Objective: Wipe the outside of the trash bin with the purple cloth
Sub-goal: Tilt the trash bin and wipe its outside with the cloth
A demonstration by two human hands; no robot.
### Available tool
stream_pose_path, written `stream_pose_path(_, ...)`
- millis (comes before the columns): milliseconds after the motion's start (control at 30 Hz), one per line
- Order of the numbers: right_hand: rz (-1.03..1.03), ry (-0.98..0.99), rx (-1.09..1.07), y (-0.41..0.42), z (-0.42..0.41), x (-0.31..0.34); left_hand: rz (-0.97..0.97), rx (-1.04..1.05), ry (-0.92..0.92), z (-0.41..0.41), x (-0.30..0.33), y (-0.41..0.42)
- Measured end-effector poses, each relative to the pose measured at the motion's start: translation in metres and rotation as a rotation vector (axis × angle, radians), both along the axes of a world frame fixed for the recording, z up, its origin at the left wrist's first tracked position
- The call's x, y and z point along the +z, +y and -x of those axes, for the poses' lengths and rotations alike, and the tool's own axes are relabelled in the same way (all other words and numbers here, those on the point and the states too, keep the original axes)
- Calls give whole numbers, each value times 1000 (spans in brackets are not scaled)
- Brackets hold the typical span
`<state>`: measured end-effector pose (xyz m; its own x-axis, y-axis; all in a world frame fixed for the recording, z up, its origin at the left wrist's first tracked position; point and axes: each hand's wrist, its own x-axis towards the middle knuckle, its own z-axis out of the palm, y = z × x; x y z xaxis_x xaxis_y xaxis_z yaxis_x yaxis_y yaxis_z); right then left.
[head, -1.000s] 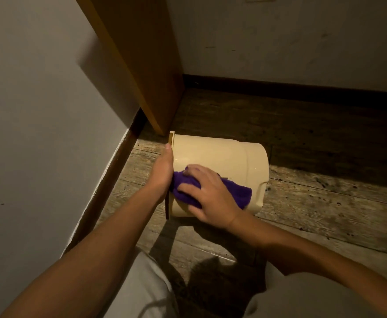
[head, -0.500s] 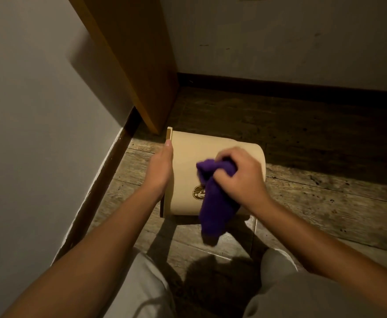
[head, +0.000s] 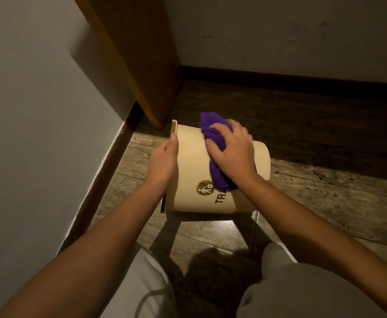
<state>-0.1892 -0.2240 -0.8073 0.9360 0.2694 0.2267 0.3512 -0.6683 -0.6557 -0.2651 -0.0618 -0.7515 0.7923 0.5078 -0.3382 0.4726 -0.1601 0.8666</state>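
Fingers of right hand [head: 233, 154] grip purple cloth [head: 211, 129], now higher on trash bin [head: 192, 164]; left hand [head: 162, 161] holds rim [head: 173, 127].

Cream bin [head: 192, 171] lies sideways on floor [head: 325, 191]. At rim end, left hand [head: 162, 161] grips. On upper side, right hand [head: 233, 154] holds bunched cloth [head: 213, 134] against it.

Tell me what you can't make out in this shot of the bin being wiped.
All in the head view:
1. The word printed on the trash bin past "TR": covered by the purple cloth and the wrist of the right hand.
2. The bin's inside: its opening faces away, behind the left hand.
3. Its underside: against the floor.
4. The right hand's fingertips: motion-blurred.
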Motion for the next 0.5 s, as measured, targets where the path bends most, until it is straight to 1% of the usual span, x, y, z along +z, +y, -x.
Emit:
stream_pose_path(33, 13, 28, -72, -9, -8, -4, 8, -7, -6, 0, -1, 1)
stream_pose_path(100, 115, 145, -204, -34, -26, -15, 32, -7, -31, 1, -2, 2)
stream_pose_path(167, 191, 339, -317, -65, -38, -26, 44, -15, -34, 1, 2, 3)
stream_pose_path(200, 146, 460, -393, -81, -43, -29, 45, -32, -27, 2, 3, 4)
stream_pose_path(233, 60, 572, -472, -95, -45, -31, 41, -64, -18, 4, 4, 5)
stream_pose_path(267, -28, 637, -542, -106, -46, -31, 43, -102, -14, 5, 5, 6)
stream_pose_path(333, -125, 635, -590, -116, -49, -26, 149, -184, -8, 7, 10, 11)
stream_pose_path(367, -158, 595, -582, -115, -50, -19, 212, -250, 1, 7, 13, 15)
stream_pose_path(400, -200, 545, -562, -112, -51, -11, 230, -337, 18, 8, 15, 18)
stream_pose_path(467, -313, 476, -512, -102, -53, 6, 173, -498, 91, 11, 18, 24)
stream_pose_path(500, -371, 465, -481, -96, -54, 14, 119, -537, 133, 15, 17, 26)
